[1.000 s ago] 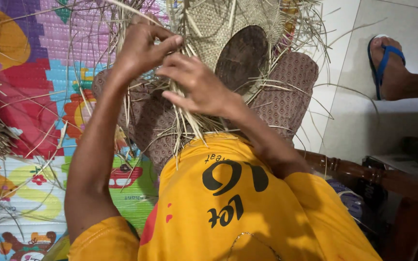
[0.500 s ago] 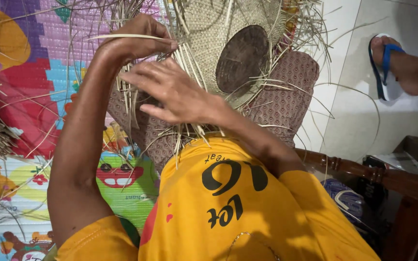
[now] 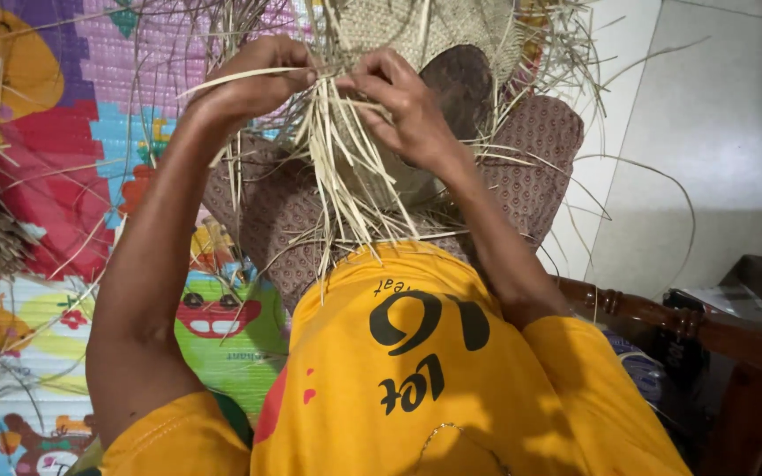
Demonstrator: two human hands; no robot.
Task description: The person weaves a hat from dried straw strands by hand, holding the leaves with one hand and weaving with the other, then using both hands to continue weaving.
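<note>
Yellow shirt [image 3: 451, 370]: nearest to the camera, it fills the low part of the view

Loose strips [image 3: 346, 167]: a bundle of pale dry strips hangs down over the lap, between the two hands

Left hand [image 3: 253, 79]: closed – the fingers pinch one long pale strip and pull it sideways to the left; half a second ago this hand was a little lower

Right hand [image 3: 403, 101]: closed on the strips at the edge of the weaving; it has come up from the lap to meet the left hand

Woven piece [image 3: 416, 26]: half-made, held up at the top of the view, above the knees – the new strip looks about to be tucked in

Play mat [image 3: 55, 150]: colourful, on the floor at left, with more straw on it

Wooden furniture [image 3: 716, 326]: dark, at right
</note>
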